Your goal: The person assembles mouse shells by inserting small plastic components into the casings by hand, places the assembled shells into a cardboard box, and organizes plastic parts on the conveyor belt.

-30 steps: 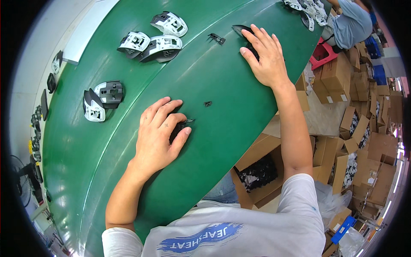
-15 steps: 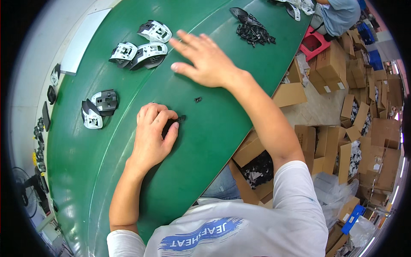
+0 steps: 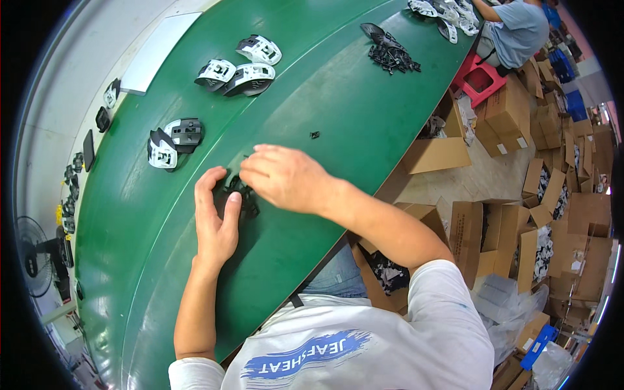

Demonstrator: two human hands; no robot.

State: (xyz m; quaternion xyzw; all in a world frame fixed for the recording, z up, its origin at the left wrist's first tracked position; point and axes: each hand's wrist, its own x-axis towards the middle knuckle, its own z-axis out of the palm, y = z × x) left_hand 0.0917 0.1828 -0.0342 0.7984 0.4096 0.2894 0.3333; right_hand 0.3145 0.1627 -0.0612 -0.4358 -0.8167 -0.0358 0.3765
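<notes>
A dark plastic part [image 3: 249,203] lies low over the green table, partly covered by both hands. My left hand [image 3: 218,224] is beside it, thumb and fingers apart in a wide curve, the thumb overlapping its edge. From the right, my right hand [image 3: 283,179] reaches over the part with its fingers curled together; what they pinch is hidden beneath them. One small black piece [image 3: 315,135] sits alone on the table beyond my right hand. To the left are two mouse shells [image 3: 184,133], one mostly black and one white and black.
Farther off lie three white-and-black mouse shells [image 3: 250,79] and a heap of small black pieces [image 3: 394,58]. The green table [image 3: 292,253] curves away. At the far right a person [image 3: 518,32] sits by a red stool [image 3: 480,81]. Open cardboard boxes [image 3: 435,156] crowd the floor on the right.
My right hand has come down and toward me, from the far shells to the dark part. My left hand has loosened from its closed grip, fingers spreading. The view has shifted slightly.
</notes>
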